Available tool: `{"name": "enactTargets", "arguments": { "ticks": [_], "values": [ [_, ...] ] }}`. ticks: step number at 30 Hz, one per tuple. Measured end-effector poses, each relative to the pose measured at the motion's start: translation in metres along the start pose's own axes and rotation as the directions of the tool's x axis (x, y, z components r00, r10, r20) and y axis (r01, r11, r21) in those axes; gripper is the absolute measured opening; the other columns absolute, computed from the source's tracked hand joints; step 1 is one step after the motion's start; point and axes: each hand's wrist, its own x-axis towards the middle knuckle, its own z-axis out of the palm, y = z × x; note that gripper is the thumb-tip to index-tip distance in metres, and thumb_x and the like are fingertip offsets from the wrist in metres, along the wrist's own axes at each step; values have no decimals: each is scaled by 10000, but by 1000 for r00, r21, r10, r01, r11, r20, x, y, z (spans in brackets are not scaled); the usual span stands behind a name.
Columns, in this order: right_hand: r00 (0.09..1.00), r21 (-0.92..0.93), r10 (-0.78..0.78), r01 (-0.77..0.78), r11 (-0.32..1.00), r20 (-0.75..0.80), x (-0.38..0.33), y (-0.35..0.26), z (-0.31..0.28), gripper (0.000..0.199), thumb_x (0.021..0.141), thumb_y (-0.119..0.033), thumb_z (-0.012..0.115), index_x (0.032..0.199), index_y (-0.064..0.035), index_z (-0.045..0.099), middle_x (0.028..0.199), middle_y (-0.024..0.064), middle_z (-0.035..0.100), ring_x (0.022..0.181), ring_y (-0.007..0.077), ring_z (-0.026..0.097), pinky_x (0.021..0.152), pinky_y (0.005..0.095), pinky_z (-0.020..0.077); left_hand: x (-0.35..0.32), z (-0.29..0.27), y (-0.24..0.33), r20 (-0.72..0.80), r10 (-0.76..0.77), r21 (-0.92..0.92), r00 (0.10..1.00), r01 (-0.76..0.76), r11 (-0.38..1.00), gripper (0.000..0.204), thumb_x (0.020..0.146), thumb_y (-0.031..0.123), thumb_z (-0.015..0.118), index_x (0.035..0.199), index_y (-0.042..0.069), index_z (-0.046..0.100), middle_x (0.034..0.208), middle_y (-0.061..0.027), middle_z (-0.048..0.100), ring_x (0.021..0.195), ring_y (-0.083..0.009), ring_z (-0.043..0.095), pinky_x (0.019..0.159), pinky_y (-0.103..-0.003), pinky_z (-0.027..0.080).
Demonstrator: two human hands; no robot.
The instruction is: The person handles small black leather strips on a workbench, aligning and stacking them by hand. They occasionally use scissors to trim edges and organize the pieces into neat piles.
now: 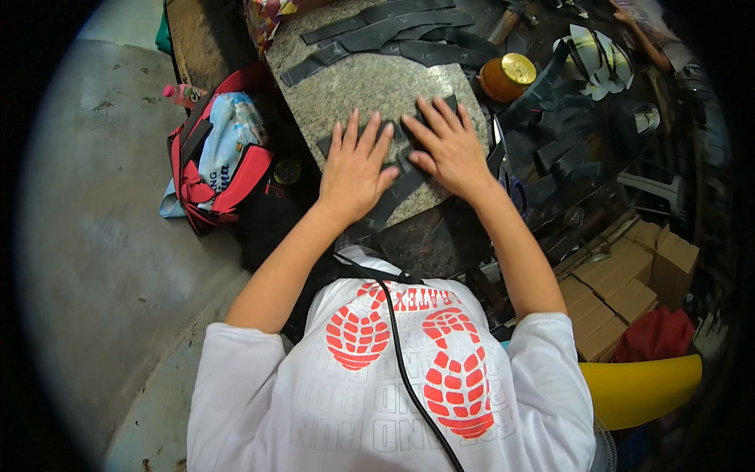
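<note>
My left hand (350,173) lies flat with spread fingers on dark, leather-like black pieces (403,187) on a speckled grey stone slab (308,110). Close beside it, my right hand (454,157) also presses flat, fingers apart, over the same pieces. The pieces run out between and below both palms toward the slab's near edge; much of them is hidden under my hands. At the slab's far side lie several long black strips (377,35) with pale marks. A pair of scissors (515,189) with dark blue handles rests just right of my right hand.
An amber jar (507,77) with a gold lid stands right of the slab, among black scraps (562,149). To the left sit a red and black bag (244,185) and a pink-capped bottle (185,95). Cardboard boxes (617,283) and a yellow chair part (645,387) are at right. Another person's arm (641,39) shows at the far right.
</note>
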Motion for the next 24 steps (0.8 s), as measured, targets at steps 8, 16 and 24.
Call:
{"name": "enactTargets", "arguments": {
  "ticks": [8, 16, 24],
  "values": [
    [980, 54, 130, -139, 989, 150, -67, -26, -38, 609, 832, -359, 729, 1395, -198, 561, 1544, 111, 420, 1424, 331, 378, 1165, 585, 227, -26, -13, 39, 182, 77, -161, 980, -48, 986, 678, 845, 364, 707, 1425, 73, 512, 1560, -202, 339, 1445, -510, 229, 1164, -636, 207],
    [983, 235, 151, -123, 964, -105, -33, -1, -68, 223, 806, -194, 761, 979, -62, 713, 1189, 111, 671, 1168, 326, 596, 990, 454, 480, 35, -39, -23, -239, 22, -142, 971, -57, 988, 391, 833, 222, 721, 1175, 50, 640, 1234, -173, 604, 1185, -382, 547, 1064, -522, 396],
    [958, 388, 182, -85, 918, -221, 68, 5, -35, 228, 837, -124, 731, 1054, -64, 694, 1132, 85, 678, 1080, 300, 618, 909, 398, 518, 103, -28, -86, -289, -298, 109, 910, 341, 934, 507, 809, 175, 752, 1289, 105, 608, 1130, -98, 615, 1103, -300, 556, 942, -468, 438]
  ]
}}
